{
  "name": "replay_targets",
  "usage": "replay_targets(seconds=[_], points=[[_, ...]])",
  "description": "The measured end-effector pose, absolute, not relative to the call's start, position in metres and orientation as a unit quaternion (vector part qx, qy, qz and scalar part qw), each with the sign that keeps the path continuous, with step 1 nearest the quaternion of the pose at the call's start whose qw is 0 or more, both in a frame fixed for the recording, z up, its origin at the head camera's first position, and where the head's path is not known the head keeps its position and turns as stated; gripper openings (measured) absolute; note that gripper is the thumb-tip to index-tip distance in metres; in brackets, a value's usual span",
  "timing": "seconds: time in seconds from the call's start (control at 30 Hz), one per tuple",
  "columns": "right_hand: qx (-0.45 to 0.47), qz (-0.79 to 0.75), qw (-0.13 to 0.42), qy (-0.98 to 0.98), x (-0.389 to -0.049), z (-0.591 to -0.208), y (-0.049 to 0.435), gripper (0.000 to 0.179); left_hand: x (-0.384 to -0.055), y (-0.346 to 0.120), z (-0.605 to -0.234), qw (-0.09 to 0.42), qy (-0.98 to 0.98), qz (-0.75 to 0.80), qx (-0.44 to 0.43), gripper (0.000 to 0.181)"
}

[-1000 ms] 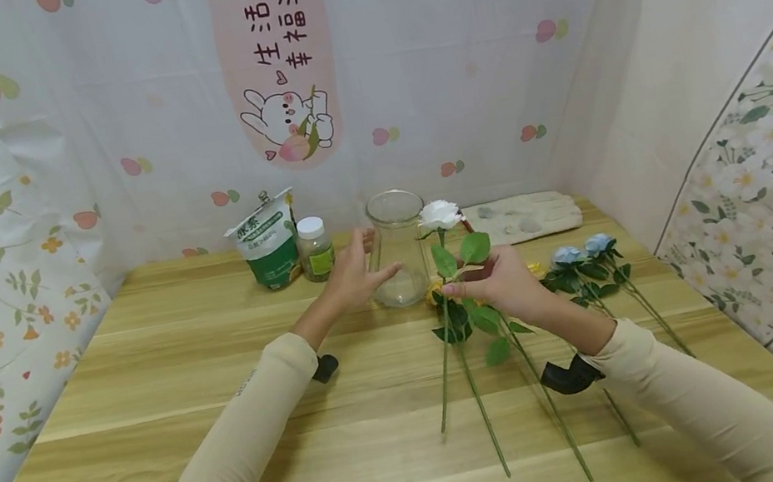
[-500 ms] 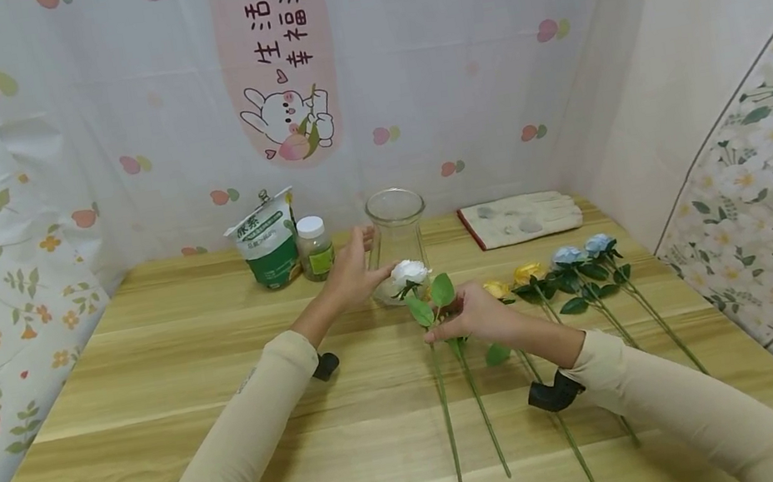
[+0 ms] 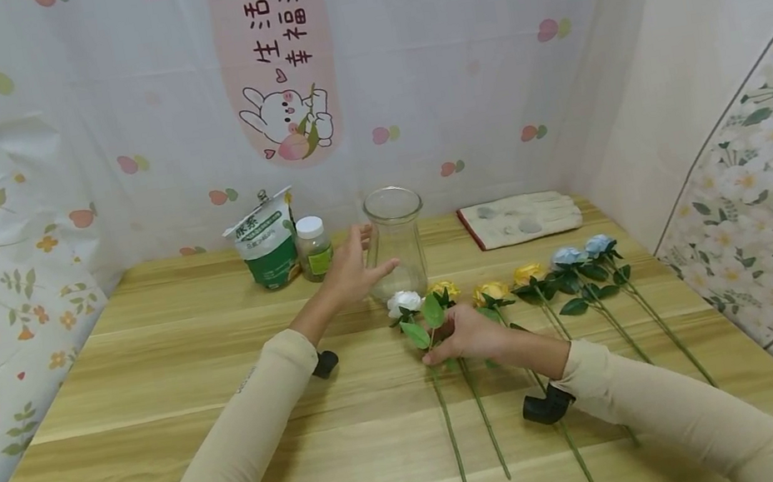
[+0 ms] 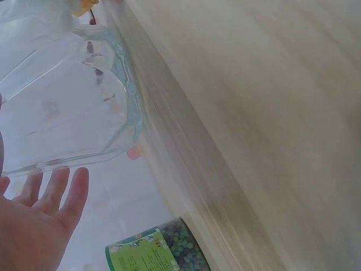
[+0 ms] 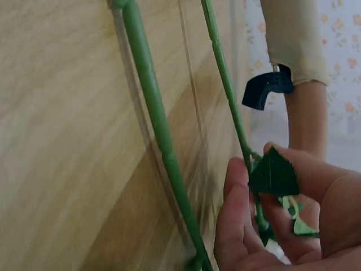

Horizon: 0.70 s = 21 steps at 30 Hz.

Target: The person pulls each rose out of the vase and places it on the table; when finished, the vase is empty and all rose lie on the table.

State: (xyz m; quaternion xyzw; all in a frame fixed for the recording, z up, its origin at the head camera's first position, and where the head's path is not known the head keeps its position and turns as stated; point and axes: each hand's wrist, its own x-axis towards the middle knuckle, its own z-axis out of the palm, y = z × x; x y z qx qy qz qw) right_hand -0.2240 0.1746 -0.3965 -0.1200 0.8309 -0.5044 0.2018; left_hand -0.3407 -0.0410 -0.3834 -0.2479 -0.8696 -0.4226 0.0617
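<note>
A clear glass vase (image 3: 395, 227) stands upright towards the back of the table. My left hand (image 3: 350, 274) is at its left side with fingers spread and nearly straight; in the left wrist view those fingertips (image 4: 79, 180) lie along the glass (image 4: 67, 113), and whether they press on it I cannot tell. Low over the table in front of the vase, my right hand (image 3: 473, 337) pinches a white rose (image 3: 404, 303) by its leafy green stem (image 5: 225, 84). The bloom points to the vase and the stem towards me. Beside it lie several yellow roses (image 3: 492, 292), one partly behind the right hand.
Blue roses (image 3: 567, 256) lie to the right, stems towards the front. Behind them is a white work glove (image 3: 523, 218) with a red cuff. Left of the vase stand a white-capped jar (image 3: 314, 249) of dark green granules and a green and white pouch (image 3: 267, 243).
The right hand has brought the white rose down and towards me, from upright beside the vase to low over the table. The left hand has stayed at the vase.
</note>
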Motion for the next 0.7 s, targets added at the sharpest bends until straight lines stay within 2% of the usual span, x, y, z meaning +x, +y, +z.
replay_targets(seconds=[0.23, 0.43, 0.57, 0.7], points=[[-0.099, -0.472, 0.183, 0.856, -0.222, -0.402, 0.166, 0.02, -0.341, -0.042, -0.384, 0.06, -0.871, -0.422, -0.245, 0.076], [-0.091, -0.47, 0.182, 0.859, -0.218, -0.398, 0.162, 0.024, -0.34, -0.043, -0.384, 0.059, -0.871, -0.423, -0.245, 0.076], [-0.09, -0.486, 0.174, 0.852, -0.218, -0.396, 0.161, 0.031, -0.34, -0.042, -0.382, 0.063, -0.869, -0.422, -0.249, 0.076], [-0.089, -0.513, 0.168, 0.837, -0.219, -0.391, 0.163, 0.046, -0.338, -0.04, -0.38, 0.064, -0.867, -0.429, -0.246, 0.075]])
